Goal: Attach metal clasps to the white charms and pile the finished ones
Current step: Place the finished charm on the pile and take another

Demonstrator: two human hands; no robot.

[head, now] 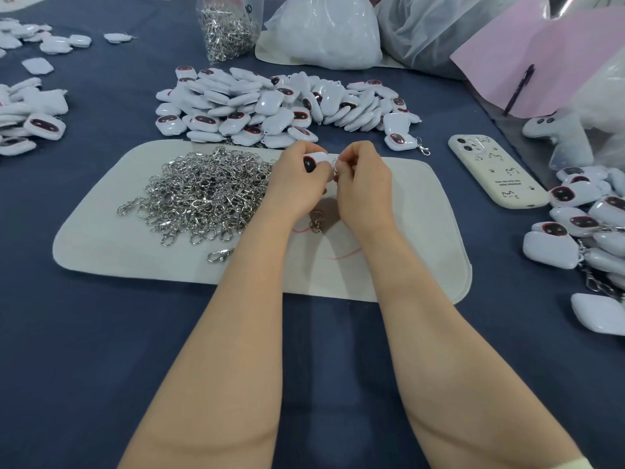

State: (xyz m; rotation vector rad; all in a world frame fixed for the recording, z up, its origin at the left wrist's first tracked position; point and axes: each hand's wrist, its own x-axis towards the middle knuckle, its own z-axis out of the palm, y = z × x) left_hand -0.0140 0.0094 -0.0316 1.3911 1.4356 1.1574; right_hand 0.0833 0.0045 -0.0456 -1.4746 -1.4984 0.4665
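While both bare forearms reach in from six o'clock over the dark blue cloth-covered table [101, 333], the left hand [294, 177] has its grip curled round a small white rounded-square charm [313, 160] with a dark, red-rimmed face, and the right hand [363, 179] has its grip pinched on a thin silver metal clasp [335, 164] at that charm's three o'clock edge. Both hands hover above a pale grey rounded felt mat [422, 231]. At nine o'clock from the hands, a heap of loose silver clasps [203, 191] covers the mat, and a single stray clasp [317, 221] lies between the wrists. At twelve o'clock, just beyond the mat, sits a broad pile of white charms [270, 103]. At three o'clock lies a cream-cased phone [497, 170], and past it, at the table's right edge, a cluster of clasped charms [575, 231]. A clear plastic bag of clasps [226, 28] stands at eleven o'clock.
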